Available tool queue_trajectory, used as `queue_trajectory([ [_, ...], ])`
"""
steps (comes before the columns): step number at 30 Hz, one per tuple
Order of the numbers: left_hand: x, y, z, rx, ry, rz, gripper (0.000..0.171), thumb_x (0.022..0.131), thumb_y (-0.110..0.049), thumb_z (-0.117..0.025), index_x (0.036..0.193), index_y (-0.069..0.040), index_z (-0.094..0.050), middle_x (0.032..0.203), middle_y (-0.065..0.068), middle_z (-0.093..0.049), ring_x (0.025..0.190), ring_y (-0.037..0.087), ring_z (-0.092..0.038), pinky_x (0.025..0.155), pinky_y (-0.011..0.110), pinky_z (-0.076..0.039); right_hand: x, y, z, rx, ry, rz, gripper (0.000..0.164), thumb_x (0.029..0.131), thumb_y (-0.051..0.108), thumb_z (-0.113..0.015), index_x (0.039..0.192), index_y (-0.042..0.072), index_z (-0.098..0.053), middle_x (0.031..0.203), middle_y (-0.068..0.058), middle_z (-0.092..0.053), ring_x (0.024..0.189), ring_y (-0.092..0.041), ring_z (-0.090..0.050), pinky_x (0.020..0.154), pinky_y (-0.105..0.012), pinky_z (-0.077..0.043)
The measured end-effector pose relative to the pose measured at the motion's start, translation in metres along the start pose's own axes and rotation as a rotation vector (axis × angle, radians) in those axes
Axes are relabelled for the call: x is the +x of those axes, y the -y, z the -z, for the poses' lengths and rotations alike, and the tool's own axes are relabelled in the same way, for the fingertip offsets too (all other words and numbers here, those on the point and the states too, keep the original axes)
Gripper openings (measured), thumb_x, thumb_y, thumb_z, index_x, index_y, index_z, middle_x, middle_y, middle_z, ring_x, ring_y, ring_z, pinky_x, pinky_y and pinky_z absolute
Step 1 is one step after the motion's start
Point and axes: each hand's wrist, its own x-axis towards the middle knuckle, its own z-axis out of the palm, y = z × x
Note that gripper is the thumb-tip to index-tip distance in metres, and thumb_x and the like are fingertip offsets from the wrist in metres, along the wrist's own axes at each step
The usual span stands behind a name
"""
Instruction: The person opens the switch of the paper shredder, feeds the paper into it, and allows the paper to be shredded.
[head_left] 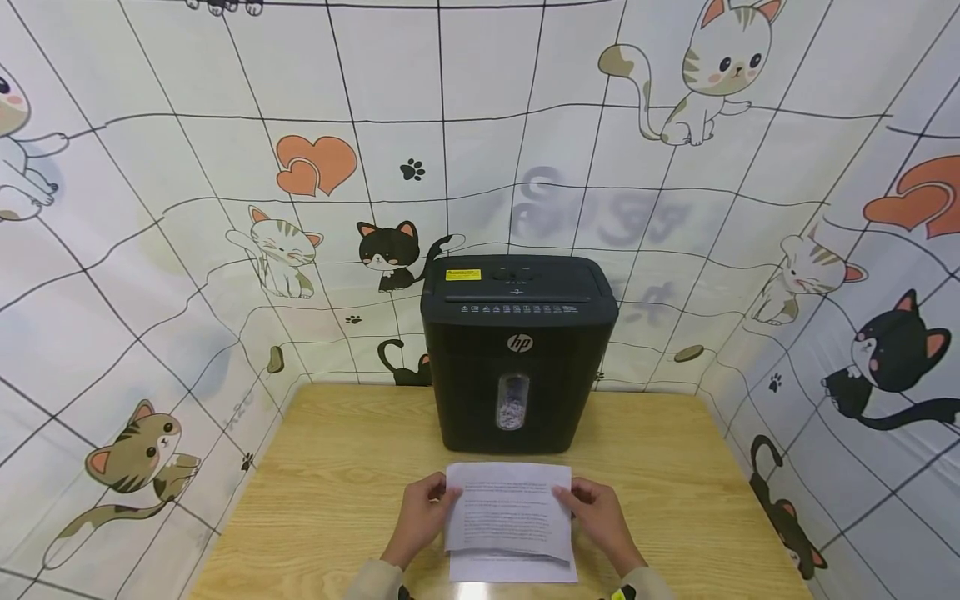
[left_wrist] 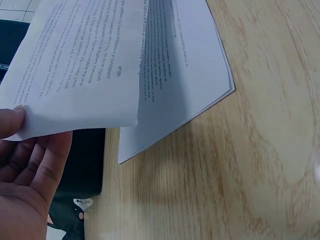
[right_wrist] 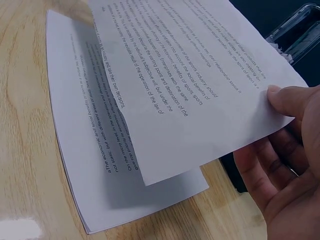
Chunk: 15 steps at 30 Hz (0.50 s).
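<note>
Between my two hands is a printed sheet of paper (head_left: 508, 508), raised off a small stack of paper (head_left: 513, 569) that lies on the table. My left hand (head_left: 422, 512) pinches the sheet's left edge, thumb on top and fingers beneath; the left wrist view shows that thumb (left_wrist: 11, 121) on the paper. On the opposite edge, my right hand (head_left: 600, 518) pinches it the same way, as its thumb (right_wrist: 287, 100) in the right wrist view shows. Directly beyond the sheet stands a black HP paper shredder (head_left: 517, 383), upright, with paper bits behind its front window (head_left: 513, 402).
The light wooden table (head_left: 337, 483) carries the shredder at its back edge. A white cloth wall (head_left: 390, 158) printed with cats and grid lines rises behind and at both sides. On the shredder's top are a feed slot (head_left: 517, 298) and a yellow label (head_left: 463, 275).
</note>
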Motion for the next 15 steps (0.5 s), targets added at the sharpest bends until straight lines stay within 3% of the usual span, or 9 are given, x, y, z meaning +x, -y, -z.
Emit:
queue_trajectory([
  [5, 0.001, -0.002, 0.000, -0.010, 0.006, 0.010, 0.010, 0.084, -0.017, -0.071, 0.077, -0.012, -0.065, 0.074, -0.001, -0.066, 0.065, 0.006, -0.061, 0.056, 0.023, -0.051, 0.001, 0.000, 0.002, -0.015, 0.013, -0.001, 0.017, 0.079, 0.027, -0.075, 0.081, 0.011, -0.072, 0.072, -0.003, -0.068, 0.063, -0.012, -0.058, 0.057, -0.030, -0.051],
  [15, 0.009, -0.012, 0.006, -0.015, 0.003, -0.023, 0.014, 0.083, -0.023, -0.072, 0.073, -0.016, -0.064, 0.074, -0.002, -0.065, 0.067, 0.008, -0.059, 0.056, 0.021, -0.048, 0.008, 0.005, 0.009, -0.091, -0.001, 0.031, 0.019, 0.078, 0.035, -0.075, 0.078, 0.016, -0.070, 0.072, 0.000, -0.064, 0.066, -0.010, -0.053, 0.058, -0.023, -0.045],
])
